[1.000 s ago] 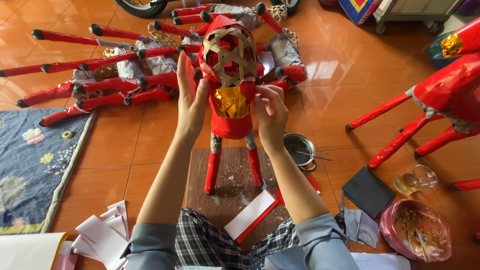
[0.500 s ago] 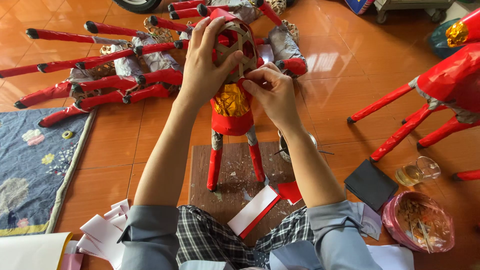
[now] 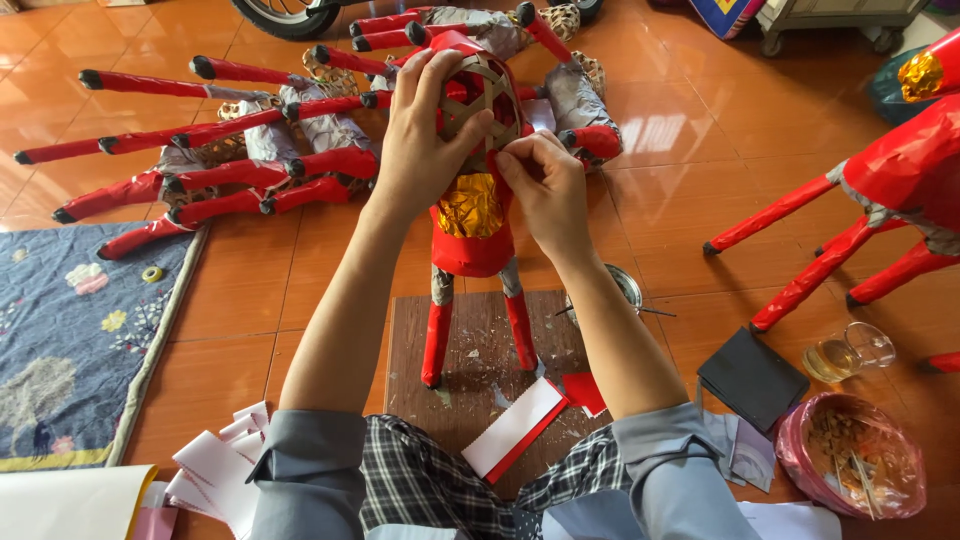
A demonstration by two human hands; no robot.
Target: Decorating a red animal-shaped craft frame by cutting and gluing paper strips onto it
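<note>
Both forearms reach forward, bare to the rolled grey sleeves at the elbows. Left hand point(image 3: 420, 150) is raised, fingers spread and curled forward, thumb out to the right. Right hand point(image 3: 548, 195) sits just beside it, slightly lower, fingertips pinched together and pointing up-left toward the left thumb.

No labels, signs or screens show anywhere on the floor. The nearest thing to a package is a pink plastic bag point(image 3: 850, 465) at the lower right, open at the top, round and slumped, with brownish scraps and thin sticks inside. It sits on the orange tiles just beside a flat black pad point(image 3: 752, 378) and near a small clear glass point(image 3: 848, 353).
</note>
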